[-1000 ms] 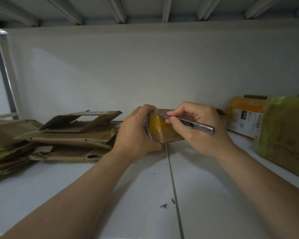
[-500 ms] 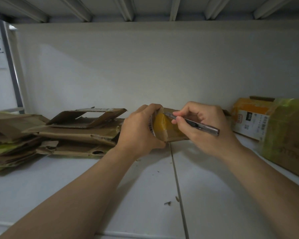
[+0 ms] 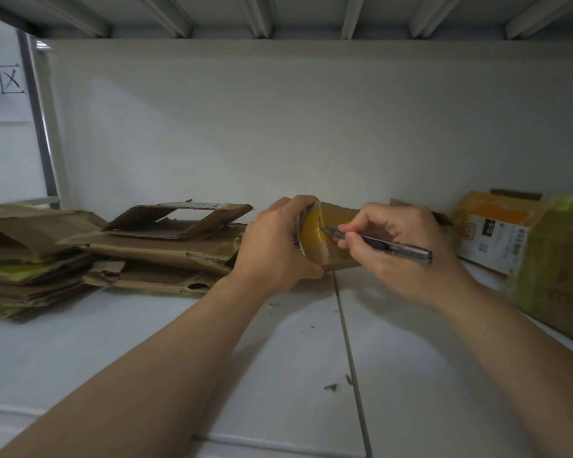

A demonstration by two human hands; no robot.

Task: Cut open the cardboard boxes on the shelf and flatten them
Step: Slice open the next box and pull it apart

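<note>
A small brown cardboard box [image 3: 336,219] with yellow tape over its near end stands on the white shelf [image 3: 278,358] at the middle back. My left hand [image 3: 272,246] grips its left end, fingers curled over the top. My right hand [image 3: 401,246] holds a slim metal utility knife [image 3: 387,246] like a pen, its blade tip touching the yellow tape on the box's end. Two more taped boxes wait at the right: an orange-taped one with a white label [image 3: 493,233] and a larger green-taped one [image 3: 559,266].
Flattened cardboard lies in stacks at the left [image 3: 166,246] and far left [image 3: 24,259]. The shelf's back wall is close behind the box, and the shelf above hangs low. Small cardboard scraps [image 3: 331,387] lie near the shelf's seam in front.
The knife tip has slid down the taped end of the box towards its middle. My left hand keeps the same grip. My head has shifted, so the view sits slightly further right.
</note>
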